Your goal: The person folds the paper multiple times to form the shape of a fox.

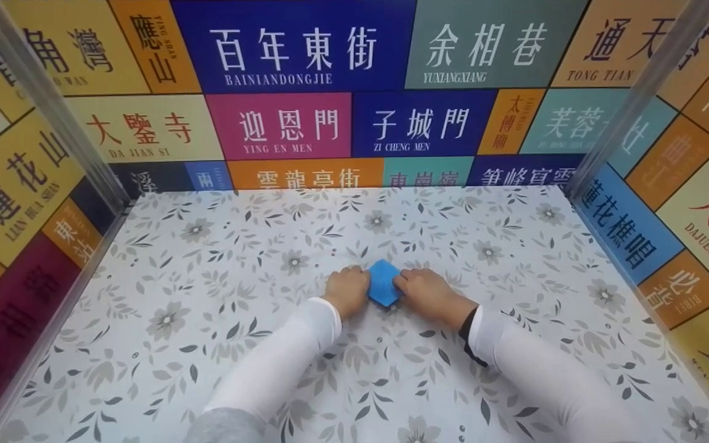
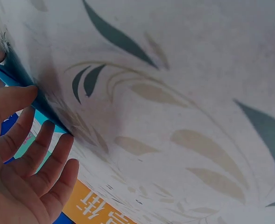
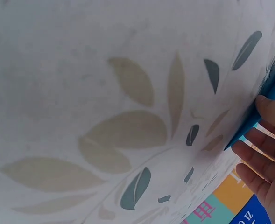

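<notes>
A small piece of folded blue paper (image 1: pixel 383 283), pointed at top and bottom, is held just over the flowered table cover between both hands. At its left edge, my left hand (image 1: pixel 348 291) pinches it. My right hand (image 1: pixel 431 295) grips the right edge between thumb and fingers. In the left wrist view the left thumb lies on the near face of the blue paper (image 2: pixel 46 109), with the fingers behind it. The right wrist view shows the right thumb against the blue paper (image 3: pixel 250 122) and the other fingers spread below. The far folds are hidden.
A white cover with grey flowers and leaves (image 1: pixel 164 320) spreads over the table. Upright panels of coloured Chinese place-name signs (image 1: pixel 290 123) stand along the back, left and right. Clear strips (image 1: pixel 53 104) run down the back corners.
</notes>
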The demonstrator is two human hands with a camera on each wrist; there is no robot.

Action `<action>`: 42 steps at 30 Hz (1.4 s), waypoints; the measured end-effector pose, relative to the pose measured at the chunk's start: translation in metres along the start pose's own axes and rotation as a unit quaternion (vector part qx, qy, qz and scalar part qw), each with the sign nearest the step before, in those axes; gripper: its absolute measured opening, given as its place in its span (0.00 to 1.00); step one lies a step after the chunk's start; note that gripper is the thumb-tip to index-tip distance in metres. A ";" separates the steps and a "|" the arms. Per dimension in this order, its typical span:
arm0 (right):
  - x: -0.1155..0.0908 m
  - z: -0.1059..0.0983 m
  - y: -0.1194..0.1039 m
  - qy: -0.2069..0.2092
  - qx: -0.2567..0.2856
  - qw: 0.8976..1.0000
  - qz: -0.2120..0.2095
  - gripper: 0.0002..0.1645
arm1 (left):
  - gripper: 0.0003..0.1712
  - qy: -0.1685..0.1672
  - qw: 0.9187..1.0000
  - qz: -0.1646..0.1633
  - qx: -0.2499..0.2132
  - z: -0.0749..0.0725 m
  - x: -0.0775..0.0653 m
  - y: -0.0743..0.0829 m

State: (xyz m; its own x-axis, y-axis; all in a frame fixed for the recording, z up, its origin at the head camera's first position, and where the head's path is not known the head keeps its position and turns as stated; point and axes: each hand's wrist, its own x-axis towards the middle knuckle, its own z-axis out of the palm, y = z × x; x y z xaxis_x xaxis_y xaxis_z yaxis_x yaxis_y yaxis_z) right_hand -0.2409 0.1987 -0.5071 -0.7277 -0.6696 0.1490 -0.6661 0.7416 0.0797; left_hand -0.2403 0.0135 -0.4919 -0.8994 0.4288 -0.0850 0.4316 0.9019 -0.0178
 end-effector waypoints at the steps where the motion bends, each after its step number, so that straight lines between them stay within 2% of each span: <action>1: 0.000 0.000 0.000 -0.002 0.002 1.000 -0.003 0.08 | 0.14 -0.001 1.000 -0.001 -0.001 0.000 0.000 0.000; 7: -0.004 -0.001 0.001 -0.023 0.022 0.999 -0.005 0.08 | 0.17 -0.024 1.000 0.000 -0.007 -0.001 -0.001 0.000; 11: -0.007 -0.001 -0.001 -0.019 0.029 0.999 0.007 0.09 | 0.17 -0.034 0.999 0.001 -0.013 -0.003 -0.002 0.000; 13: -0.008 0.000 -0.002 -0.011 0.026 0.999 0.015 0.10 | 0.17 -0.033 0.999 0.002 -0.016 -0.003 -0.003 0.000; 16: -0.008 0.002 -0.004 -0.005 0.022 0.999 0.023 0.17 | 0.17 -0.025 1.000 0.003 -0.018 -0.002 -0.003 0.000; 21: -0.007 0.002 -0.009 -0.028 0.011 0.999 0.044 0.26 | 0.17 -0.014 1.000 0.001 -0.020 0.001 -0.002 0.001; 31: -0.007 0.004 -0.014 -0.055 -0.005 0.997 0.055 0.32 | 0.16 -0.007 1.000 -0.006 -0.015 0.002 -0.001 0.004; 42: -0.005 0.001 -0.022 -0.083 -0.009 0.994 0.076 0.33 | 0.15 0.000 1.000 -0.010 -0.022 0.003 -0.002 0.003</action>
State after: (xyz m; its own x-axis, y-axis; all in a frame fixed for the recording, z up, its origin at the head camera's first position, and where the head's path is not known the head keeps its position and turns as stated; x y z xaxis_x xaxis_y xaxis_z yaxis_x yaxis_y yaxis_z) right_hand -0.2232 0.1856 -0.5109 -0.8379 -0.5458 -0.0034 -0.5440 0.8346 0.0865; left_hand -0.2370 0.0152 -0.4953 -0.9083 0.4098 -0.0846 0.4092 0.9121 0.0251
